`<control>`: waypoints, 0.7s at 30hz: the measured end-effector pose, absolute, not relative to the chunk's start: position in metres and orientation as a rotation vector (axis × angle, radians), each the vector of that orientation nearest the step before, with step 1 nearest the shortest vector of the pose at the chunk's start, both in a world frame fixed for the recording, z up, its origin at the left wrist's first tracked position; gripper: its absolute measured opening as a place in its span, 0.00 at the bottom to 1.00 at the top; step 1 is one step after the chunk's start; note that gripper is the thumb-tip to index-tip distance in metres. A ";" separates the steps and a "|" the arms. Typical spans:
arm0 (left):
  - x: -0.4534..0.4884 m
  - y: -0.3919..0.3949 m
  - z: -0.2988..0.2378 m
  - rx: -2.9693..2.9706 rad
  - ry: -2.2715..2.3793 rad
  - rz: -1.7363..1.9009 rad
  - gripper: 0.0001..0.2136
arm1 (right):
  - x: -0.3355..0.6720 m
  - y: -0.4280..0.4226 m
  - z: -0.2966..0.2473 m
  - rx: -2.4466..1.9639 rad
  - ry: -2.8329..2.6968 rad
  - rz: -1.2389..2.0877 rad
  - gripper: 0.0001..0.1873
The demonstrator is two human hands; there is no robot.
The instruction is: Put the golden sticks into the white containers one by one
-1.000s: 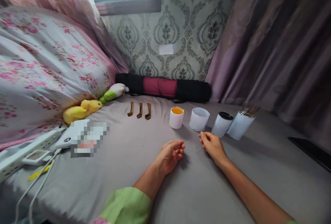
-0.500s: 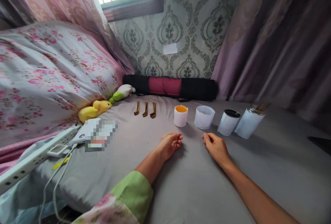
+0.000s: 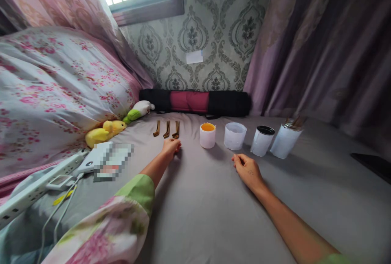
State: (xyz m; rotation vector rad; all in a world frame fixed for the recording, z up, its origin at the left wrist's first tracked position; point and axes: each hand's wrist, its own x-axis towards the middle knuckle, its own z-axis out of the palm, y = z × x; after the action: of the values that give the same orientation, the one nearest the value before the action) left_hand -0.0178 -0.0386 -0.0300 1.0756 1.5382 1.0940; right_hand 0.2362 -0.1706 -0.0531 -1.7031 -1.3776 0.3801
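My left hand (image 3: 171, 147) is just in front of the rightmost of three small brown L-shaped bundles (image 3: 176, 130), its fingers curled with nothing seen in them. Whether it touches that bundle I cannot tell. The middle bundle (image 3: 166, 129) and the left bundle (image 3: 157, 129) lie beside it in a row. My right hand (image 3: 247, 169) rests on the grey sheet, fingers curled in and thumb against them, holding nothing visible. Beyond it stand a white-wrapped cup with an orange inside (image 3: 207, 137), a wide whitish cup (image 3: 235, 137) and a white-wrapped can with a dark inside (image 3: 262, 142).
A taller wrapped can (image 3: 286, 141) holding brown sticks stands at the right. A black and maroon roll (image 3: 195, 102) lies along the wall. At left are plush toys (image 3: 105, 131), a power strip (image 3: 39, 188) with cables and a white device (image 3: 94, 159). A dark flat object (image 3: 371, 168) lies far right.
My left hand has moved left and forward, from in front of the orange cup to the brown bundles. My right hand stays near its place. The view has shifted slightly.
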 end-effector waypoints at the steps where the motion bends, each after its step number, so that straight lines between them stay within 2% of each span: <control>1: -0.021 -0.033 -0.030 1.108 1.593 1.091 0.02 | 0.236 -0.171 -0.053 -1.707 -1.379 0.377 0.20; 8: -0.036 -0.008 -0.026 1.326 1.867 1.018 0.09 | 0.237 -0.170 -0.055 -1.708 -1.392 0.370 0.19; 21: -0.038 0.008 -0.021 1.635 2.073 0.874 0.09 | 0.238 -0.170 -0.057 -1.698 -1.404 0.388 0.19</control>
State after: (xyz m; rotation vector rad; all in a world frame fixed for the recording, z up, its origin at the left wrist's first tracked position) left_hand -0.0378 0.0075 -0.0210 1.6351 2.0732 0.8744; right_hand 0.2379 -0.1698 -0.0566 -1.6985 -1.4044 0.3882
